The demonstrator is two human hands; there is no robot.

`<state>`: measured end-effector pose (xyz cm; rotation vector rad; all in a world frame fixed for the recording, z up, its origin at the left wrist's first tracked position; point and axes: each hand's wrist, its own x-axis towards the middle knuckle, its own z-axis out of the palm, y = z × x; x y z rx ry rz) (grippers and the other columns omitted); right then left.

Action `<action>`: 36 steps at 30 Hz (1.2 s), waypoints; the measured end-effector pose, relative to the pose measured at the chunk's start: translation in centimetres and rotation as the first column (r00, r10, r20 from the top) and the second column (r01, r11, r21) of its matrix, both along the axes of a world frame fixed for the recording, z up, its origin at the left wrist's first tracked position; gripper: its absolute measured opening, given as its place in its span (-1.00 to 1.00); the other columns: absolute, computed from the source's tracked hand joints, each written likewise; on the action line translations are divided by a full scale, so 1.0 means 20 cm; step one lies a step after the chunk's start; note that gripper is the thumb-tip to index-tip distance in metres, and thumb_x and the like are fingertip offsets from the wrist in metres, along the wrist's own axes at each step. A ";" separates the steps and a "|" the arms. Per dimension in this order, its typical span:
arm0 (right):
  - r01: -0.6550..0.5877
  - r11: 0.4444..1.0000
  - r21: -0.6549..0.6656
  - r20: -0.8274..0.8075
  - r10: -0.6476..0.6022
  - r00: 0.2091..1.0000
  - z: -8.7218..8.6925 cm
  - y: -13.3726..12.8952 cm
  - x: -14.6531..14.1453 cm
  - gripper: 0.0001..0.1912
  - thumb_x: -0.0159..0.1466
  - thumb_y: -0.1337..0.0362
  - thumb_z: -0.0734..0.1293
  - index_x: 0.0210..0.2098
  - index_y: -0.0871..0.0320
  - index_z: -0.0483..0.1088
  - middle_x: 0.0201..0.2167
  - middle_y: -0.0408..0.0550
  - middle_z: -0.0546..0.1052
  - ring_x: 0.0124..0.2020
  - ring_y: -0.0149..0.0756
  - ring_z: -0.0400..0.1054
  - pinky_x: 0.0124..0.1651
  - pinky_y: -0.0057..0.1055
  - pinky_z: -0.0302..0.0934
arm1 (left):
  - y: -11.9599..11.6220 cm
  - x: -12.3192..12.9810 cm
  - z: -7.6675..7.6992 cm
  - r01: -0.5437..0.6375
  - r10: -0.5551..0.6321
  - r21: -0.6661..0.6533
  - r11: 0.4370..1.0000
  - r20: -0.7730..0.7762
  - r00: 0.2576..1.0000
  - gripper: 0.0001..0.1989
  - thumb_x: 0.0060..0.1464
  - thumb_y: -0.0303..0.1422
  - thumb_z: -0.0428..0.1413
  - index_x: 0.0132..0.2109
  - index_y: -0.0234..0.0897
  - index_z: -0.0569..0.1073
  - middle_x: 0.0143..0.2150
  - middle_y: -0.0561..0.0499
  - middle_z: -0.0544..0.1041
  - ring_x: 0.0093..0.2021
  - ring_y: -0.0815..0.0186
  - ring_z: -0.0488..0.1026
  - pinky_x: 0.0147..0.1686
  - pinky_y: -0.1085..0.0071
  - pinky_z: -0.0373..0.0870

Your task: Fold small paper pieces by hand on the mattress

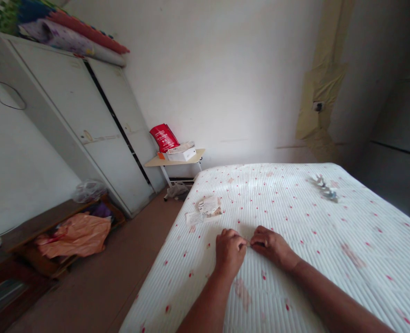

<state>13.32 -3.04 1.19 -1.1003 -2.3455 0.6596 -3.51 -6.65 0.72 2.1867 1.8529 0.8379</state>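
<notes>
Over the middle of a white bedspread (274, 291) with red spots, both hands are closed and almost meet at the fingertips. My left hand (230, 249) pinches with its thumb and curled fingers. Opposite it, my right hand (270, 245) pinches in the same way. A tiny thin thing (248, 243) shows in the gap between them, too small to name. Torn pieces of printed paper (208, 208) lie flat just beyond my left hand. Farther off to the right rests a small grey-white object (325, 188) with an uneven, jagged outline.
A small table (152, 162) by the wall bears a red bag (164, 137) and a white box (182, 154). Left of it stands a grey metal cabinet (69, 101) with rolled mats (76, 41) on top. An orange plastic bag (78, 236) lies on a low wooden shelf.
</notes>
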 end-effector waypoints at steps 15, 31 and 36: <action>0.254 0.967 -0.031 0.179 -0.244 0.953 0.06 0.00 -0.09 -0.79 0.11 0.44 0.19 -0.50 0.21 0.45 -0.40 -0.04 0.47 -0.40 -0.40 0.35 -0.37 -0.53 0.07 | 0.02 0.01 -0.01 -0.049 0.049 -0.013 0.999 -0.041 0.998 -0.93 -0.06 -0.47 0.13 -0.43 -0.22 0.49 -0.33 0.03 0.46 -0.18 0.28 0.32 -0.22 0.37 0.12; 0.400 0.916 -0.004 0.292 -0.382 0.877 0.04 0.02 -0.12 -0.84 0.08 0.40 0.22 -0.49 0.18 0.45 -0.40 -0.03 0.51 -0.39 -0.34 0.37 -0.39 -0.48 0.04 | 0.02 0.04 0.00 -0.117 0.104 -0.080 0.990 -0.144 0.984 -0.88 0.07 -0.44 -0.01 -0.33 -0.26 0.43 -0.23 -0.05 0.44 -0.12 0.22 0.30 -0.21 0.33 0.12; 0.394 0.919 0.002 0.316 -0.375 0.872 0.02 0.03 -0.11 -0.82 0.08 0.39 0.20 -0.47 0.18 0.45 -0.41 -0.02 0.50 -0.41 -0.34 0.36 -0.42 -0.48 0.02 | 0.02 0.05 0.00 -0.127 0.113 -0.076 0.989 -0.173 0.978 -0.86 0.08 -0.44 -0.03 -0.30 -0.27 0.43 -0.22 -0.07 0.42 -0.10 0.19 0.29 -0.20 0.31 0.13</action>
